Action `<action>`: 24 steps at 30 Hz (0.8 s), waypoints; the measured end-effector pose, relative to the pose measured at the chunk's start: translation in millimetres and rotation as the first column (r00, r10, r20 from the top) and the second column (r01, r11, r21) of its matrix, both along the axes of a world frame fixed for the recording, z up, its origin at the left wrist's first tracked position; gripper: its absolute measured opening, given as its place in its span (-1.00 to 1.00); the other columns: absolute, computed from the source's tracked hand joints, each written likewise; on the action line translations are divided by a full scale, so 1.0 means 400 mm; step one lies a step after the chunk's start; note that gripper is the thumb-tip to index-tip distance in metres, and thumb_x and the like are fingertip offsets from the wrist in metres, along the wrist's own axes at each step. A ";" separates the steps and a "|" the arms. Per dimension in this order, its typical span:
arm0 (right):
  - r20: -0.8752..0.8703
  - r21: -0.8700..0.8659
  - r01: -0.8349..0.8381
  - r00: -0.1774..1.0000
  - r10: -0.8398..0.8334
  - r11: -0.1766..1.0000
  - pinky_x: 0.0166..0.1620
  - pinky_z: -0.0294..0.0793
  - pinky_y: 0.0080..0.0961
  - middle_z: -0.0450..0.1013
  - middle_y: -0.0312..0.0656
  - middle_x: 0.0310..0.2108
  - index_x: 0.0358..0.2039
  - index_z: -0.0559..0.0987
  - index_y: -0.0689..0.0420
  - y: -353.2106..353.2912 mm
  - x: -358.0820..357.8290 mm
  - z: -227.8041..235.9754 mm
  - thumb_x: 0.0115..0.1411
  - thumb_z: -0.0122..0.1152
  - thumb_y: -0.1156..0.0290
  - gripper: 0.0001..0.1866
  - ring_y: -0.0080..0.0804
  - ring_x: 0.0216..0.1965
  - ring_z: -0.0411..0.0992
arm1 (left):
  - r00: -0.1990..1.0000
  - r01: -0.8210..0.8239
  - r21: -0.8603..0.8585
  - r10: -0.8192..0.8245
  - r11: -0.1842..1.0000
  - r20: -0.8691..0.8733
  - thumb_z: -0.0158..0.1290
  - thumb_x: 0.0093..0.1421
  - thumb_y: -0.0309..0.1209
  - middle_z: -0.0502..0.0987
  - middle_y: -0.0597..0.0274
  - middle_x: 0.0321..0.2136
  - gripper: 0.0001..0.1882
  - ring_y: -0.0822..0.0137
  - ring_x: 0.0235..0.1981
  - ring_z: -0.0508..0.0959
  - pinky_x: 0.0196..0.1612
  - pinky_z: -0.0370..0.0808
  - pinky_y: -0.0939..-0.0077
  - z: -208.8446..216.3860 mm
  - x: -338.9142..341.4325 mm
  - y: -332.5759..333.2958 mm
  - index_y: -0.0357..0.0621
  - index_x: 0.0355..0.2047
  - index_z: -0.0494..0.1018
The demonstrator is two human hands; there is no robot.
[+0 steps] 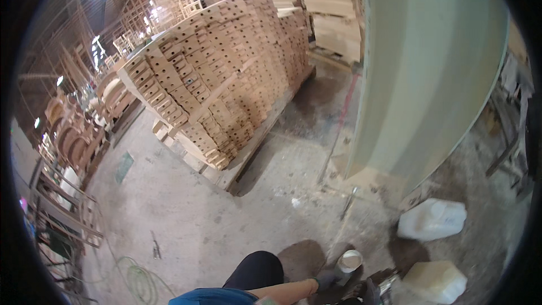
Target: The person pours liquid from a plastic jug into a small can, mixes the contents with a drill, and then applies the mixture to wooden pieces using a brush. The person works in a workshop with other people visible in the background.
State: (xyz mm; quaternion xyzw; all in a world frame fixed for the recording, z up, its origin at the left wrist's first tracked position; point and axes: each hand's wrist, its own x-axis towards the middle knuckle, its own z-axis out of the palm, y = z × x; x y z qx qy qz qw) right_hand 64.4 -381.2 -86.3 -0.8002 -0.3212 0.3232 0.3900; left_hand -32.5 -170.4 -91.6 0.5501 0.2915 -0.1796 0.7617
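Observation:
My left forearm, bare below a blue sleeve (204,296), reaches in along the lower edge. At its end my left hand (329,278), dark and greyish, is closed at the lower left side of a small white cup (350,261). The cup's round mouth faces up, with pale beige matter inside; the single fingers are hard to make out. My right hand does not show clearly. Right of the cup sit a white plastic jug (433,219) and a yellowish one (435,282). Between the cup and the yellowish jug lie dark and whitish shapes that I cannot make out.
A tall stack of drilled wooden parts (226,68) stands on a pallet ahead. A large pale green panel (429,68) rises at the right. A coiled hose (141,282) lies on the concrete floor at the lower left. Wooden frames (73,141) stand along the left.

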 end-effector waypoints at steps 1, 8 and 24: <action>-0.292 0.064 0.209 0.939 -0.182 0.976 -0.18 0.45 -0.18 0.51 -0.09 -0.27 -0.05 0.47 0.11 -0.008 0.031 0.058 0.13 0.09 -0.02 -0.48 -0.21 -0.23 0.48 | 0.997 0.065 0.057 -0.066 0.996 0.028 -0.02 0.15 -0.40 0.53 0.24 -0.27 -0.74 0.39 -0.20 0.47 -0.06 0.38 0.43 0.024 0.023 -0.015 -0.21 -0.16 0.47; -0.945 0.328 0.835 0.288 0.158 0.441 0.07 0.34 -0.18 0.38 -0.01 0.00 0.00 0.40 0.18 0.114 0.261 0.576 0.15 -0.09 -0.23 -0.29 -0.13 0.01 0.37 | 0.825 0.324 0.122 -0.343 0.938 0.449 0.03 0.16 -0.39 0.51 0.24 -0.29 -0.74 0.42 -0.30 0.50 -0.19 0.47 0.51 0.327 0.116 0.058 -0.19 -0.15 0.45; -0.746 -0.333 0.474 0.395 -0.535 0.815 -0.05 0.37 -0.43 0.34 -0.06 -0.09 -0.05 0.42 0.04 -0.122 -0.153 1.106 0.11 0.04 0.00 -0.52 -0.33 -0.07 0.32 | 0.887 -0.422 -0.478 0.461 0.771 -0.040 -0.09 0.19 -0.55 0.47 0.10 -0.11 -0.66 0.21 -0.10 0.50 0.01 0.48 0.26 1.230 -0.296 0.355 -0.29 0.00 0.33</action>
